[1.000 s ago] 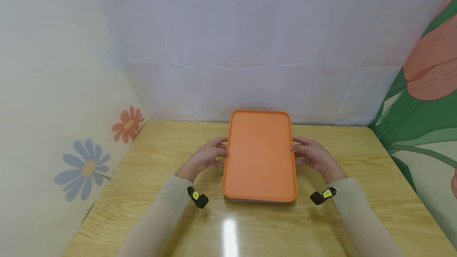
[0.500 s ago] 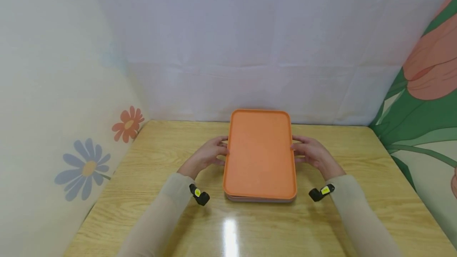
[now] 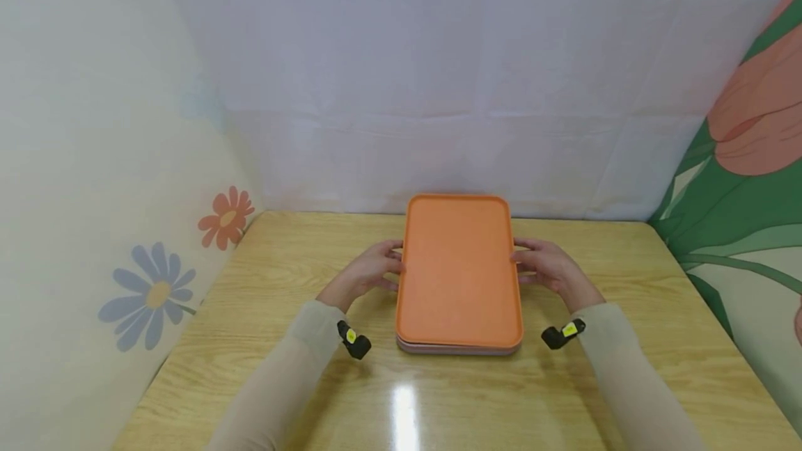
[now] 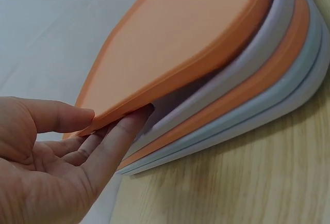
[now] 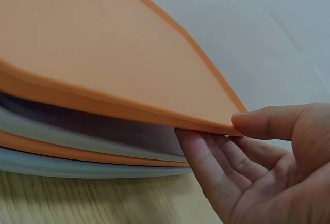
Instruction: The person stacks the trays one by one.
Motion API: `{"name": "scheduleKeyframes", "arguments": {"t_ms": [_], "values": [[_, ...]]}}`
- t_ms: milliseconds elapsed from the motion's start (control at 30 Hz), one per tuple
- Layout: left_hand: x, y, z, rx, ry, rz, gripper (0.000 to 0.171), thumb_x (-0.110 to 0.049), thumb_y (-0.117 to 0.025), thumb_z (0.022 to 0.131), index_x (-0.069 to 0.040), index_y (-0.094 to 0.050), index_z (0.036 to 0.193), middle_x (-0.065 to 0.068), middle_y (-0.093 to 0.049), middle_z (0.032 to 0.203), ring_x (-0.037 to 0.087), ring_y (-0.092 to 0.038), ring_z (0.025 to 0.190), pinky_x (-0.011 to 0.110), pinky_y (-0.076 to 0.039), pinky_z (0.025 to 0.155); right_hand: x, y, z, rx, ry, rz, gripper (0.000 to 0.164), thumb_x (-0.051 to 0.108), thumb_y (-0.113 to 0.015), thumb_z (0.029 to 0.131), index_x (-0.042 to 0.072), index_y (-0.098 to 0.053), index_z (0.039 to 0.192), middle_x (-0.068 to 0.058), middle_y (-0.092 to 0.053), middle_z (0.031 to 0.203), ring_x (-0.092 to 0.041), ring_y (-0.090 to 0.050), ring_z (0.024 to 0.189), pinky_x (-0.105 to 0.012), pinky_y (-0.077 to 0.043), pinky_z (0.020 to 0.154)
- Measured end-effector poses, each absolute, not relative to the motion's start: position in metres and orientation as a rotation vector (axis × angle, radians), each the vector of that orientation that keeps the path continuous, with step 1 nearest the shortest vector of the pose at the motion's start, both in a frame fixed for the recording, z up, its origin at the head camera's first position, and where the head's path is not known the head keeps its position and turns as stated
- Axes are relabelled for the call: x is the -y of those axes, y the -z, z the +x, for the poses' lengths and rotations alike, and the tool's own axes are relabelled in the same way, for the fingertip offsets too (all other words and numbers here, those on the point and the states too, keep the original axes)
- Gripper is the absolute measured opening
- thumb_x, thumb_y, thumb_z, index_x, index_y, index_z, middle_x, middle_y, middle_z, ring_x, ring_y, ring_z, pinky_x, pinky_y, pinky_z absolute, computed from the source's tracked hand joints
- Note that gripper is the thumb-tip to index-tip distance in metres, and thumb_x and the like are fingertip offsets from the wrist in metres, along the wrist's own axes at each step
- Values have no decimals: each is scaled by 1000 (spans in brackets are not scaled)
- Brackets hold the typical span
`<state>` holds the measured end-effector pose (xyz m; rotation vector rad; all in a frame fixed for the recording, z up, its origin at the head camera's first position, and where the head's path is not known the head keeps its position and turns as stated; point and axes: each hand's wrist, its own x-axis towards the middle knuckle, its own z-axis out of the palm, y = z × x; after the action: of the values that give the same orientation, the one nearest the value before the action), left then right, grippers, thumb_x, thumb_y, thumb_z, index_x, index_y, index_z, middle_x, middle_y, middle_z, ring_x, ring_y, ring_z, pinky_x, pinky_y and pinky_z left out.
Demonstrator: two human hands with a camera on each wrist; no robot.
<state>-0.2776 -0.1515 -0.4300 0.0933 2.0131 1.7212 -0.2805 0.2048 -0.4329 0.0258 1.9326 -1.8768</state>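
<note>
An orange tray (image 3: 460, 270), rectangular with rounded corners and a low rim, is at the top of a stack of trays. My left hand (image 3: 371, 270) pinches its left edge, thumb on the rim and fingers underneath, as the left wrist view shows. On the opposite edge my right hand (image 3: 550, 271) holds it the same way. In both wrist views a gap shows between this tray and the pale lavender tray (image 4: 252, 51) below. Under that one lie another orange tray (image 4: 281, 61), a blue-grey tray (image 4: 304, 61) and a pale tray (image 4: 309, 90).
The stack rests on a wood-grain table (image 3: 301, 249), near its back edge. A white cloth backdrop (image 3: 401, 89) rises behind. Flower-patterned panels stand at the left and right sides.
The top tray's front edge has risen a little, so more of the tray beneath shows at the front. Both hands have shifted only slightly and keep their hold.
</note>
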Motion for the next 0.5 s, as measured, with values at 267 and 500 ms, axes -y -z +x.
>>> {"name": "scheduleKeyframes", "arguments": {"t_ms": [267, 500], "values": [[151, 433, -279, -2023, -1707, 99, 66, 7, -52, 95, 6, -25, 156, 28, -50, 136, 29, -59, 109, 39, -60, 73, -203, 438, -283, -1979, 1848, 29, 64, 5, -55, 99, -5, -28, 156, 1, -70, 98, -12, -67, 89, -34, -60, 77], [151, 436, -281, -2068, -1670, 89, 66, 6, -55, 94, 7, -28, 154, 26, -53, 129, 26, -61, 102, 38, -61, 74, -202, 441, -283, -1998, 1835, -10, 63, 3, -54, 98, -8, -29, 154, 1, -69, 96, -12, -66, 87, -33, -59, 76]]}}
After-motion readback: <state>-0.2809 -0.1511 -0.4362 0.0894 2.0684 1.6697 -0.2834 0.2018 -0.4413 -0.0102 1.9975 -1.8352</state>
